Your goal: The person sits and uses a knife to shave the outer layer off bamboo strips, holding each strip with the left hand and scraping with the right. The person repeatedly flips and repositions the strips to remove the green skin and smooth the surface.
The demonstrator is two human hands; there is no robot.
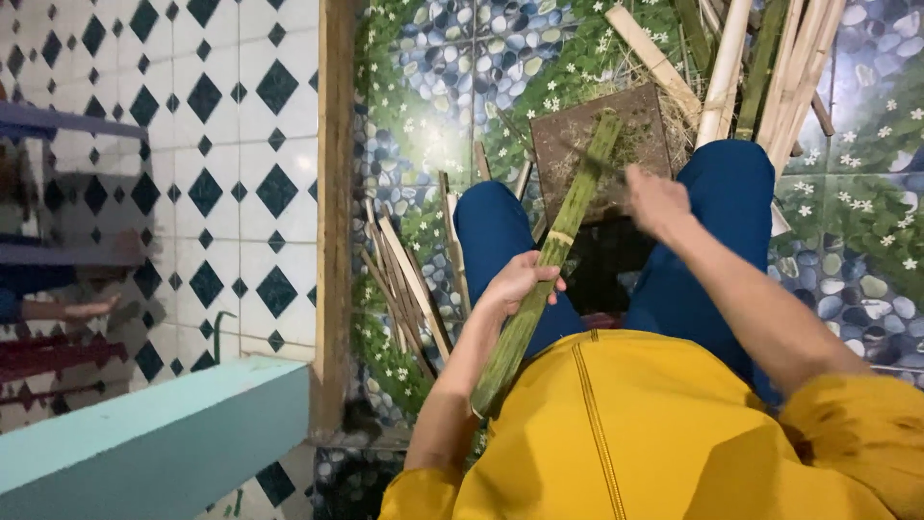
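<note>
At the far left a white wall [241,144] tiled with dark diamonds meets a pale blue ledge [154,443]. Beside it, a loose bundle of split bamboo strips [404,279] lies on the pebble-and-flower patterned floor [443,77]. The left hand [520,279] is wrapped around the middle of a long green bamboo stalk [553,250], which slants from the yellow shirt [616,433] up over the blue-trousered knees to a brown board [597,144] on the floor. The right hand [654,197] is blurred near the stalk's upper end; closed on a thin blade-like tool or not, I cannot tell. More bamboo poles [760,58] pile toward the floor's far right corner.
</note>
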